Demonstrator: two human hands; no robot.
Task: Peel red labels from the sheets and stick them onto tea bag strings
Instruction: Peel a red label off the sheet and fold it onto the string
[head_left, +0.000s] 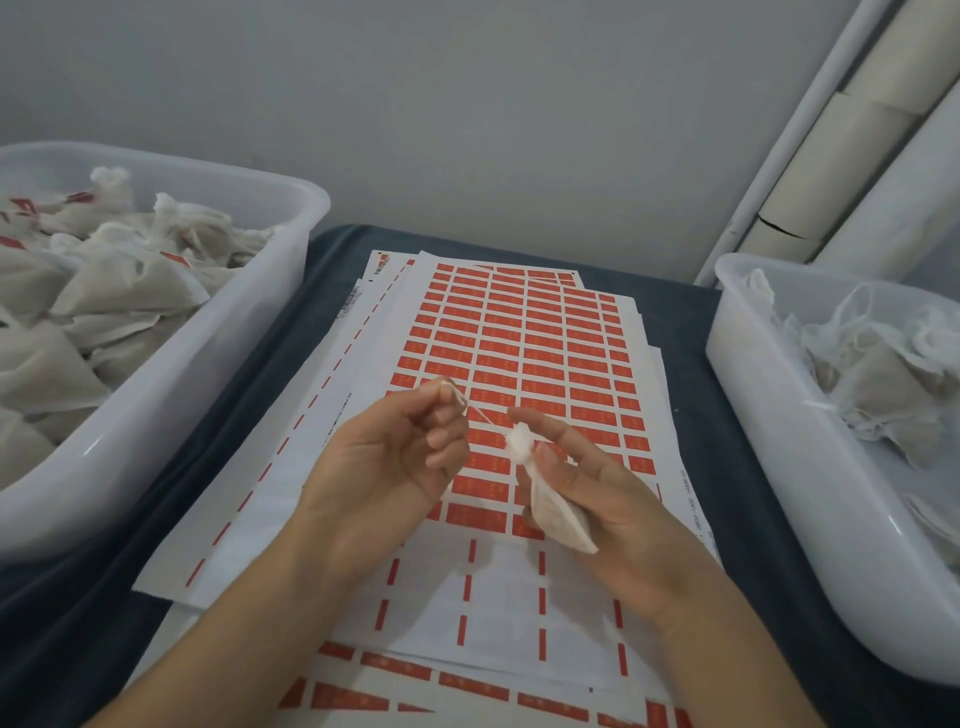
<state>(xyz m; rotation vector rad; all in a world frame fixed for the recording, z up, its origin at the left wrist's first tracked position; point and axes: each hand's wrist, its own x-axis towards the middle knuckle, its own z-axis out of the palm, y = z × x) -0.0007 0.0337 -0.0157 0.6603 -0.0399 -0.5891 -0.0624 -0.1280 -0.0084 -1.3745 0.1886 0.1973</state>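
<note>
Red labels (524, 364): many rows left unpeeled on the top sheet; near rows already stripped.
Tea bag (556, 512): held at centre by right hand (618, 499), grip clamped.
String (483, 415): pinched taut by left hand (395, 457); no label seen attached.
Tub at 9 o'clock (249, 332): labelled bags piled.
Tub at 3 o'clock (753, 384): bags awaiting labels, by judgement.

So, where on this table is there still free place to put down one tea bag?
Free patches: the peeled lower part of the top label sheet, below the hands, and the dark cloth strip between the sheets and the right bin. A narrower cloth strip runs beside the left bin. Both bins are crowded with bags.
</note>
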